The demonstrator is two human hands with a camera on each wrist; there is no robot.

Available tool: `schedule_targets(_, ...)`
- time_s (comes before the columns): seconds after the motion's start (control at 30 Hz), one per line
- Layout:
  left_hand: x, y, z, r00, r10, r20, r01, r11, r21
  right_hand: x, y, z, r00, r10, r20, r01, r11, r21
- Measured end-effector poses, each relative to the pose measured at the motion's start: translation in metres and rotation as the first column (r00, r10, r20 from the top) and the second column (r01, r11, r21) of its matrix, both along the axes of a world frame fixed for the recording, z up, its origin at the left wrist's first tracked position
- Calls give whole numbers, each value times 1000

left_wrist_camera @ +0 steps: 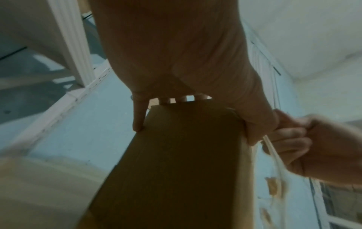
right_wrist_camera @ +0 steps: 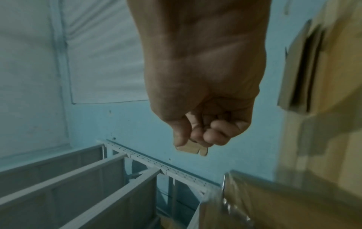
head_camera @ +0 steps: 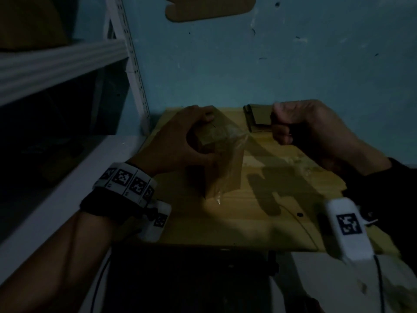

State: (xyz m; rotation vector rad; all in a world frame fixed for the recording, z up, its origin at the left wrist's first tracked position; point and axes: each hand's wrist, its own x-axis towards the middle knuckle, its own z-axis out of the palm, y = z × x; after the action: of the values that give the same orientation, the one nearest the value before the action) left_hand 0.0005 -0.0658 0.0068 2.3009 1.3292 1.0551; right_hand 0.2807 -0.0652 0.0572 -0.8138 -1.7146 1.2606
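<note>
A small brown cardboard box (head_camera: 222, 168) stands upright on the wooden tabletop (head_camera: 237, 224). My left hand (head_camera: 180, 141) grips its top, fingers over the far edge and thumb on the near side; in the left wrist view the box (left_wrist_camera: 176, 162) fills the middle below the fingers (left_wrist_camera: 139, 119). A strip of clear tape (head_camera: 242, 134) stretches from the box's top corner to my right hand (head_camera: 291, 125), which is a fist pinching the tape end (right_wrist_camera: 194, 149). The left wrist view shows the right hand (left_wrist_camera: 305, 144) pulling the tape (left_wrist_camera: 274, 153) taut beside the box.
Folded flat cardboard pieces (head_camera: 259, 119) lie at the back of the table against the blue wall. White metal shelving (head_camera: 56, 64) stands at the left, also in the right wrist view as shelving (right_wrist_camera: 94, 182). A cardboard piece (head_camera: 209, 7) hangs on the wall above.
</note>
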Motion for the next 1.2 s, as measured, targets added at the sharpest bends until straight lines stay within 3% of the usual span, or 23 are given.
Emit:
schedule_targets(0.13,2,0,-3,1000,-7,12,7,1000,15,4,4,-13,961,-117,251,102,992,72)
schedule_targets(0.2,2,1,-3,1000,6,-12,-5,999,37,-4,2,-23,911,-107,397,86,994,72)
schedule_targets(0.27,2,1,-3,999,35,-37,-34,999,33,-16,-1,-30,891,-100,444,69,994,85)
schedule_targets(0.4,4,1,-3,998,29,-62,-26,998,54,-31,-2,-34,897,-159,412,94,980,174)
schedule_targets(0.6,2,2,-6,999,36,-37,-35,999,23,-28,3,-28,955,-58,292,31,995,97)
schedule_targets(1.2,10,-6,2,998,54,-17,-53,998,22,-25,4,-36,994,66,91,-67,998,7)
